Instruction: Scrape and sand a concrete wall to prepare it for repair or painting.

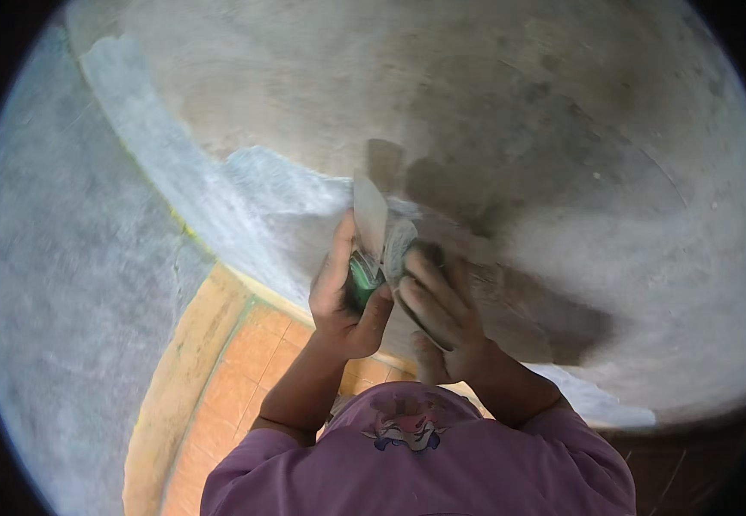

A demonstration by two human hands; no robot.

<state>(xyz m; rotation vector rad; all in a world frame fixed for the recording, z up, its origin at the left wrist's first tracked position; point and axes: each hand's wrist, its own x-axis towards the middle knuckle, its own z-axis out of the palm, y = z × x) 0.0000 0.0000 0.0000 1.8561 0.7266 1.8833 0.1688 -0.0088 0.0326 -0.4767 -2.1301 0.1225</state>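
Near the centre of the head view, my left hand (347, 314) is closed around the green handle (362, 284) of a scraper, its pale flat blade (369, 211) pointing upward. Just to the right, my right hand (443, 318) has its fingers curled on a second tool (403, 241) with a grey, smeared top; its exact shape is blurred and partly covered by my fingers. The two tools are close together, perhaps touching. Behind them is a mottled grey plastered surface (562, 146) with pale, whitish patches (270, 181) and dark shadows of my hands.
A bluish grey surface (63, 284) lies at the left, past a thin yellowish line. Below the plaster are a cream border strip (184, 361) and orange tiles (248, 353). Dark tiles (674, 464) show at the lower right. My purple shirt fills the bottom middle.
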